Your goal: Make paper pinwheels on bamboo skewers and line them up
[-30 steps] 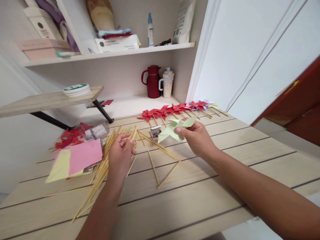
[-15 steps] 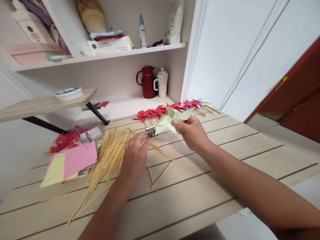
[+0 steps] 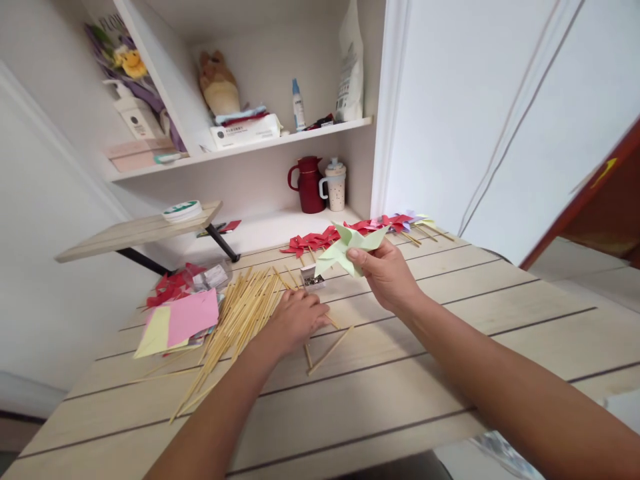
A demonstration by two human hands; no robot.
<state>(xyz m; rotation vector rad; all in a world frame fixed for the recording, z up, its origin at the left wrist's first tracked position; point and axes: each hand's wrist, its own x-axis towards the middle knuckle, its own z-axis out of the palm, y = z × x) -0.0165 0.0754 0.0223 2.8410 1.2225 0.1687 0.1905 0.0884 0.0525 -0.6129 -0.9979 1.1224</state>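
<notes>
Nearest, the pale wooden desk (image 3: 380, 393) runs under both bare forearms. The left hand (image 3: 296, 319) lies palm down on the boards, its fingers curled over thin wooden sticks (image 3: 240, 319) at the edge of the loose heap; whether they actually pinch one I cannot tell. Two more sticks lie crossed just right of that hand. The right hand (image 3: 385, 272) is raised above the desk, its fingers clamped on a light green paper pinwheel (image 3: 345, 248), thumb on the near face, the folded points spreading to the left. Just beyond the left hand sits a small open box of metal pins (image 3: 312, 279). To the left lie pink and yellow paper sheets (image 3: 179, 320) with red paper scraps behind them. Farther back a row of red pinwheels on sticks (image 3: 350, 231) stretches along the desk. Against the wall stand a dark red jug (image 3: 308, 185) and a spotted mug (image 3: 335, 184).
</notes>
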